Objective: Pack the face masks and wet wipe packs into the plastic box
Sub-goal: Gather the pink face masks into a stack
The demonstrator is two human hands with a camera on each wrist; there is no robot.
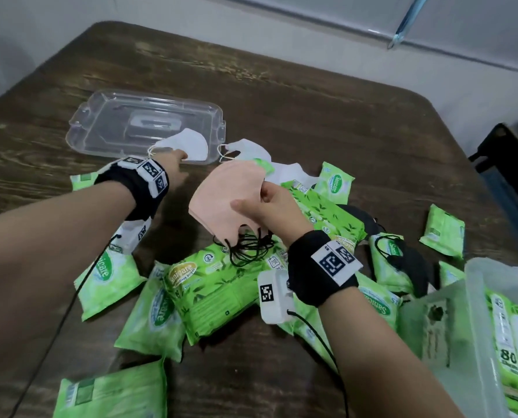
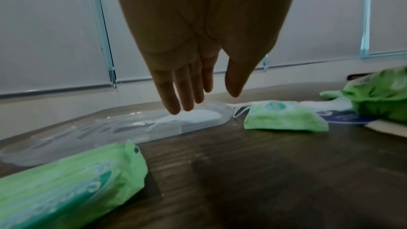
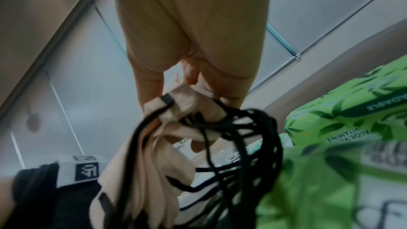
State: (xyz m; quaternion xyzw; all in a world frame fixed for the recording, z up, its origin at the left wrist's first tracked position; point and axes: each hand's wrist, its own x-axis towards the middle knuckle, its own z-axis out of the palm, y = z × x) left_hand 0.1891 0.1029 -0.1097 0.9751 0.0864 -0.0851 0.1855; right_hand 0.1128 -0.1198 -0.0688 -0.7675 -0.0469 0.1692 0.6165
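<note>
My right hand [image 1: 262, 200] grips a stack of pink face masks [image 1: 227, 196] above the table, their black ear loops [image 1: 248, 247] dangling; the right wrist view shows the same masks [image 3: 154, 154] bunched under the fingers. My left hand [image 1: 177, 162] reaches with straight fingers [image 2: 176, 97] to a white mask [image 1: 188, 144] lying on the clear lid [image 1: 115, 122], just above or touching it. Another white mask [image 1: 245, 149] lies beside the lid. Several green wet wipe packs [image 1: 218, 285] are heaped in the middle. The plastic box [image 1: 475, 297] stands at the near right with wipe packs inside.
Black masks [image 1: 408, 257] lie among the packs on the right. More green packs [image 1: 115, 393] sit near the front edge and under my left forearm [image 2: 66, 185]. A dark chair [image 1: 511, 164] stands past the table's right edge. A wall runs behind the table.
</note>
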